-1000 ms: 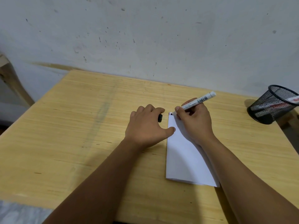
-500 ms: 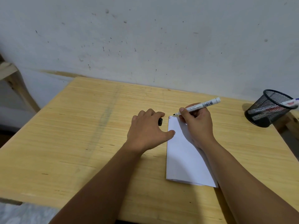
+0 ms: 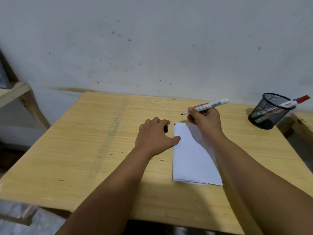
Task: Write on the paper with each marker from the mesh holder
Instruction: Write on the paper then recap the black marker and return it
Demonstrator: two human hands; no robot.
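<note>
A folded white paper point(image 3: 191, 155) lies on the wooden table point(image 3: 94, 150), with small marks at its top left corner. My right hand point(image 3: 205, 121) grips an uncapped white marker point(image 3: 208, 106) with a black tip, held above the table just beyond the paper's far edge. My left hand point(image 3: 155, 136) rests on the table left of the paper, its thumb touching the paper's edge and its fingers curled around the black marker cap point(image 3: 165, 128). A black mesh holder point(image 3: 271, 110) stands at the far right with a red-capped marker point(image 3: 295, 101) sticking out.
A stained white wall runs behind the table. A wooden frame point(image 3: 25, 106) stands at the left, and another wooden surface point(image 3: 303, 122) adjoins the table behind the mesh holder.
My right hand lifted the marker tip off the paper's top corner and moved it up and away. The left hand stayed in place; the camera tilted upward.
</note>
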